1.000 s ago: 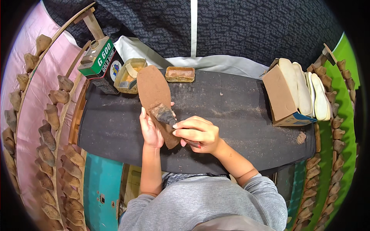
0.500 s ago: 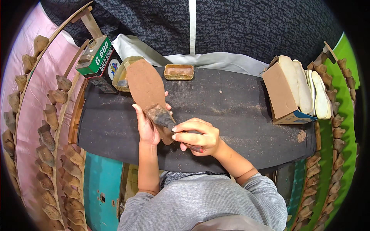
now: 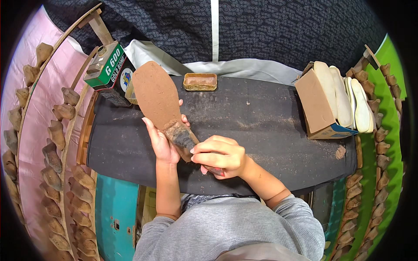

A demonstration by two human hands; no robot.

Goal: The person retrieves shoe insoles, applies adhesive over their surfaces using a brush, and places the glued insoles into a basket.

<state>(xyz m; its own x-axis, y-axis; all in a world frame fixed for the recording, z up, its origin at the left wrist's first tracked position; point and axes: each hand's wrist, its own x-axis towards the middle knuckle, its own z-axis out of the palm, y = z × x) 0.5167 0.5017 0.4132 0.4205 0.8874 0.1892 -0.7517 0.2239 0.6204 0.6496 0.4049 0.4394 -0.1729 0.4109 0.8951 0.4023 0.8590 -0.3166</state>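
My left hand is closed round the waist of a brown shoe sole, its thumb at the left edge and fingertips showing past the right edge. The sole's broad end points up and to the left, raised above the table. In my right hand a brush is gripped, its dark handle partly hidden by the fingers. The brush's bristles lie against the sole's narrow part, pale at the tip and blackish nearer my fingers.
A black-covered table with brown dust lies below. Behind stand a green and black can and a small tray. A cardboard box of pale soles is at right. Racks of shoe lasts flank both sides.
The sole has tilted further left, now covering more of the yellowish container beside the can. The brush has shifted slightly toward me and to the left along the sole, with my right hand following.
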